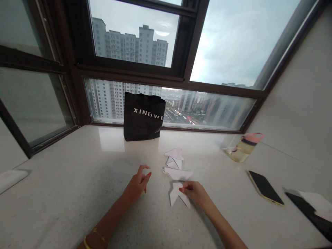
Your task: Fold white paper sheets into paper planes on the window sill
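Several folded white paper pieces lie in a column at the middle of the counter. The nearest folded paper [175, 192] has two pointed legs spreading toward me. My right hand [195, 192] pinches its upper right side between thumb and fingertips. Just beyond lies a boat-like folded paper [178, 173], and farther off a folded paper with crossing creases [174, 162] touches a pale triangular paper [174, 153]. To the left of the papers, my left hand [140, 180] hovers over the counter, fingers curved and apart, with nothing in it.
A black bag [144, 124] stands upright by the window. On the right are a yellowish bottle with a pink lid [245, 147], a phone [266, 186] and a dark flat object [306, 211] with white paper on it. A white object [11, 178] lies at the far left.
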Tool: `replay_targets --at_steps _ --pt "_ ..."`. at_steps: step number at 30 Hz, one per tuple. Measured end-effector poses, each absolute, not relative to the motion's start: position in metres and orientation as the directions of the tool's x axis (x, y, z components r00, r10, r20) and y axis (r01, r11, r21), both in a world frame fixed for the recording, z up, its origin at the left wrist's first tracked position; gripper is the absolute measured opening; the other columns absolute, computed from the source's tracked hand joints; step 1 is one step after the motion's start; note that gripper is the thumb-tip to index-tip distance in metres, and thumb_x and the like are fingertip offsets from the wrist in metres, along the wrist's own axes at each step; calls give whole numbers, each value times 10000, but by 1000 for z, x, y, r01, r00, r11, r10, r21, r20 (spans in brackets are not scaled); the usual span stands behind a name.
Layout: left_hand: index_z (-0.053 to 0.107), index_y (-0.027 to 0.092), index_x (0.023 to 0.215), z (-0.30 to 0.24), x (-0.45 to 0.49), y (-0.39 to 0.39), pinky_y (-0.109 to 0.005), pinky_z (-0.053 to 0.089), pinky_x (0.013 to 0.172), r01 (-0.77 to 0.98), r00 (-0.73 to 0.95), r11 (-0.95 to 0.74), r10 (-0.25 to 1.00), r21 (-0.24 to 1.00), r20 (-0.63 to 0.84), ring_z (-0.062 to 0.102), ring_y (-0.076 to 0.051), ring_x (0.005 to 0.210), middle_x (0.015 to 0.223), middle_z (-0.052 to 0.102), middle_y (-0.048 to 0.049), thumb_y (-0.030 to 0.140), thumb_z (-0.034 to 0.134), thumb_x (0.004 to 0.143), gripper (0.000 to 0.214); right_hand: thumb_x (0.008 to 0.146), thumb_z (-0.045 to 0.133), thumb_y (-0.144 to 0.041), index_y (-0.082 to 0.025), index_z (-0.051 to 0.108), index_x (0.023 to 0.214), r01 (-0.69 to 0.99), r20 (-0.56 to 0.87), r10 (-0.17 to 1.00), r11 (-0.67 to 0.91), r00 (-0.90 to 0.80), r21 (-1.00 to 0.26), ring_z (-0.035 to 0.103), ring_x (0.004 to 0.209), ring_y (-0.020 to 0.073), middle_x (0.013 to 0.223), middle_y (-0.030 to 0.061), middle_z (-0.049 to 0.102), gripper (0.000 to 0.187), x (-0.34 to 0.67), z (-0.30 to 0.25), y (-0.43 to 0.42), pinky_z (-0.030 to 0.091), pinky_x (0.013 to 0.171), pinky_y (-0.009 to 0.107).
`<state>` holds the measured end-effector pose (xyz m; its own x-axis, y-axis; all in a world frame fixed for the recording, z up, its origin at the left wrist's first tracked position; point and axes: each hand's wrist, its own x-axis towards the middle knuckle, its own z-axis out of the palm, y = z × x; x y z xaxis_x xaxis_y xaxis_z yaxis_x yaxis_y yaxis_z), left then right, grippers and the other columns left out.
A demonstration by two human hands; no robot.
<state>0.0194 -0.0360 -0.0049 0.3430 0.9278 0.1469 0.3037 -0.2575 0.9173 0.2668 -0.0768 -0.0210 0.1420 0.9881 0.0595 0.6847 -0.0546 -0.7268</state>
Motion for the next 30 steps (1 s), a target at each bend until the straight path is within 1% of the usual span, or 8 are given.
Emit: replay_targets --at_steps 3,7,12,16,20,22,26,30 --pt "404 206 959 -6 17 -33 -177 317 415 357 316 -308 928 882 196 389 -75 333 398 341 127 421 340 811 269 644 560 -273 -175 525 578 742 106 969 -98 223 -664 524 554 138 569 -8 577 123 273 -24 -77 324 526 227" --pt "396 202 957 -7 15 -32 -191 296 437 432 298 -313 935 846 194 377 -82 345 405 331 127 400 324 813 256 659 546 -220 -190 526 674 808 106 958 -161 266 -567 550 602 152 609 -9 587 39 267 -22 -73 340 572 240" --pt "414 201 943 -8 12 -31 -202 293 462 511 310 -324 933 796 180 401 -95 367 410 356 115 381 298 818 249 646 566 -223 -209 515 851 902 232 921 -212 313 -375 543 799 210 778 7 584 212 264 -18 -78 327 662 305" --pt "452 202 917 -8 11 -29 -205 310 489 576 327 -332 931 747 162 447 -105 403 422 405 95 365 285 822 252 657 516 -162 -219 520 889 917 349 896 -135 274 -376 517 846 230 840 25 556 239 258 1 -81 337 685 338" --pt "475 198 906 -5 7 -28 -205 322 503 643 277 -300 949 705 151 489 -112 445 460 462 70 358 262 833 276 716 360 -75 -210 527 903 794 430 900 209 71 -570 526 757 178 795 34 532 284 217 14 -71 403 660 302" --pt "484 198 875 -4 3 -25 -209 327 510 685 236 -273 960 676 150 504 -116 470 499 501 50 361 248 840 289 712 352 -47 -201 533 928 706 409 909 342 -82 -620 533 812 168 828 40 542 321 182 9 -62 427 715 295" --pt "472 204 759 -9 -10 -14 -228 358 573 750 147 -242 968 616 201 537 -131 557 605 561 5 360 237 844 295 701 444 -75 -132 444 1166 738 259 916 401 -308 -543 406 1141 216 1188 133 481 468 121 -14 -41 331 941 378" --pt "450 212 710 -17 -18 -5 -243 383 628 769 129 -238 967 594 219 559 -147 624 646 575 -13 340 241 840 277 777 441 -221 -100 259 1316 803 172 921 389 -349 -452 291 1237 278 1308 178 391 581 99 -28 -28 202 997 515"
